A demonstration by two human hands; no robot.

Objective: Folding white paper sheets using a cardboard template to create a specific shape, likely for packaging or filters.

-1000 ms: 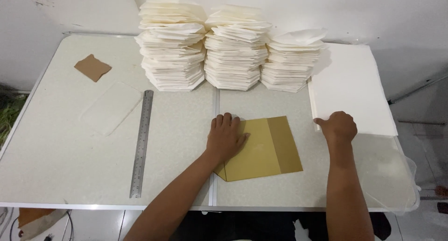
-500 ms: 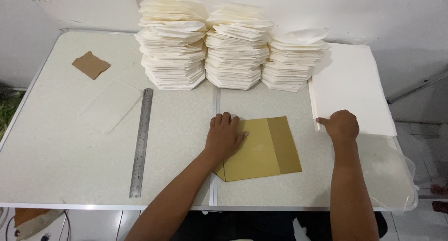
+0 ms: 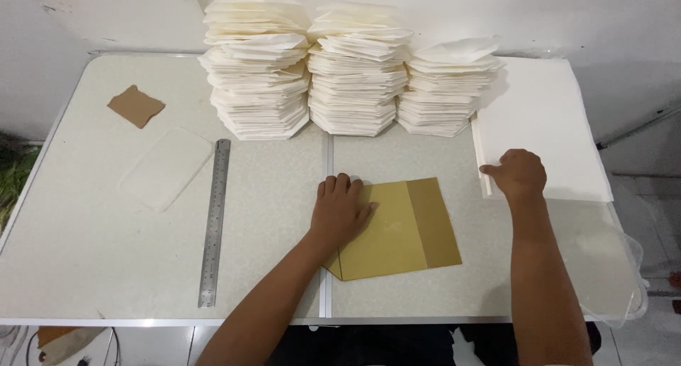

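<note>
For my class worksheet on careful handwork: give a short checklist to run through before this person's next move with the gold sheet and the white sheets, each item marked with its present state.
1. Left hand lies flat on the gold sheet: ok.
2. Gold sheet lies wholly on the table, no edge overhanging: ok.
3. Right hand touches the white sheets at their near left edge: ok.
4. Right hand has pinched just one sheet: cannot tell.
5. Ruler lies clear of the gold sheet: ok.
6. Three paper stacks stand apart from both hands: ok.
</note>
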